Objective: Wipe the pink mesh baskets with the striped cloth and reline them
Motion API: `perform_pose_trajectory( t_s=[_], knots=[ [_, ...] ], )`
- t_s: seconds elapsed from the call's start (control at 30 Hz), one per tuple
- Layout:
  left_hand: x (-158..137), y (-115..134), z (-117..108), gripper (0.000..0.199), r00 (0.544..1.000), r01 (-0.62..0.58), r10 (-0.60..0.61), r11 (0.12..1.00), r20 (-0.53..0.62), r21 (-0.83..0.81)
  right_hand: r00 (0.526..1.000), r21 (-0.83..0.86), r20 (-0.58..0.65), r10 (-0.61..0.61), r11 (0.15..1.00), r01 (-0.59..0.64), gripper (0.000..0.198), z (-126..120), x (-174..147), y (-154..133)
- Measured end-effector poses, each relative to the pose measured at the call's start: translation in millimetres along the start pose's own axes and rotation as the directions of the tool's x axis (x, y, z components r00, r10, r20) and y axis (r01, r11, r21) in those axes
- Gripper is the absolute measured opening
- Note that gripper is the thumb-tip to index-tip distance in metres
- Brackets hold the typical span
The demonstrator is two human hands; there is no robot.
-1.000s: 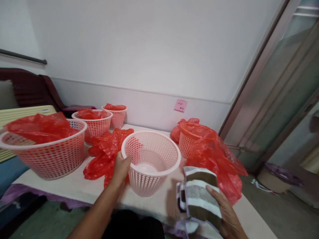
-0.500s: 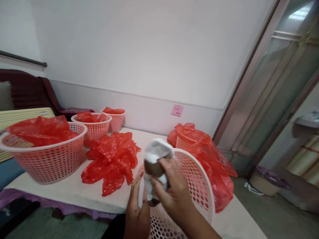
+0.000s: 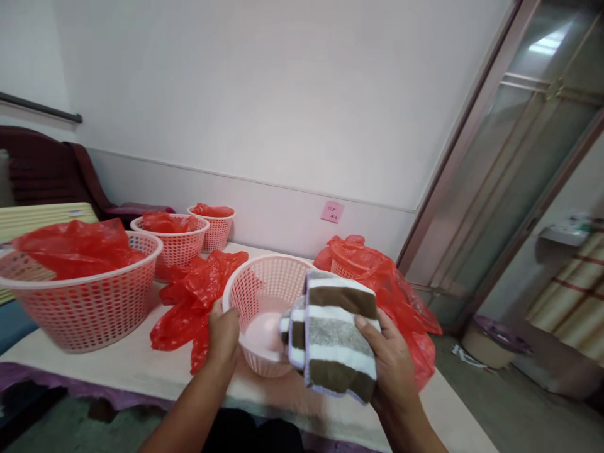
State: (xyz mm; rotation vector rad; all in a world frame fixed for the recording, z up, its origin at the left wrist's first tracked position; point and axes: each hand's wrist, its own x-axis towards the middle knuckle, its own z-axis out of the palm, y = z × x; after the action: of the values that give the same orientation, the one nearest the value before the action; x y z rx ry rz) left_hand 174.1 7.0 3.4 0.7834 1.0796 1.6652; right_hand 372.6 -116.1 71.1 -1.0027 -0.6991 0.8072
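In the head view, my left hand [image 3: 223, 333] is closed on the left rim of a pale pink plastic basket [image 3: 274, 362] with holes in its wall. The basket stands on the table, and the part of its inside that shows holds nothing. My right hand [image 3: 394, 352] grips a folded striped towel [image 3: 340, 330] in brown, white and grey with a purple edge. The towel hangs over the basket's right side and hides part of that rim. To the left of the basket lies a crumpled red plastic bag [image 3: 189, 311].
On the left stand a large pink basket [image 3: 89, 314] and two smaller ones [image 3: 182, 248], [image 3: 218, 233], each with red plastic inside. Another basket draped in red plastic [image 3: 391, 283] is at the right. A bin [image 3: 491, 343] sits on the floor beyond the white table [image 3: 141, 377].
The basket has been tipped from a tilted position to upright and moved left. My right hand has carried the towel to the right and turned it flat, while my left hand has shifted left.
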Motion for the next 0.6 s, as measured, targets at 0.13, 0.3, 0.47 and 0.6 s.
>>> perform_pose_trajectory(
  t_s=[0.13, 0.3, 0.47, 0.6],
  knots=[
    [23.3, -2.6, 26.9, 0.029, 0.998, -0.008, 0.004, 0.999, -0.067, -0.054, 0.982, 0.137, -0.166, 0.091, 0.988, -0.068, 0.066, -29.2, -1.5, 20.0],
    [46.6, -9.0, 46.7, 0.027, 0.992, -0.07, 0.064, 0.996, -0.112, -0.051, 0.936, 0.196, -0.278, 0.214, 0.967, -0.163, 0.053, -63.3, 3.9, 63.7],
    [86.2, -16.1, 50.8, 0.012, 0.996, -0.034, 0.033, 0.999, -0.083, -0.016, 0.923, 0.2, -0.27, 0.273, 0.954, -0.224, 0.052, -77.3, 11.7, 106.2],
    [108.7, -18.0, 43.0, 0.019, 0.999, 0.016, -0.017, 0.999, 0.029, 0.027, 0.905, 0.195, -0.24, 0.351, 0.931, -0.309, 0.05, -74.1, 14.6, 135.6]
  ],
)
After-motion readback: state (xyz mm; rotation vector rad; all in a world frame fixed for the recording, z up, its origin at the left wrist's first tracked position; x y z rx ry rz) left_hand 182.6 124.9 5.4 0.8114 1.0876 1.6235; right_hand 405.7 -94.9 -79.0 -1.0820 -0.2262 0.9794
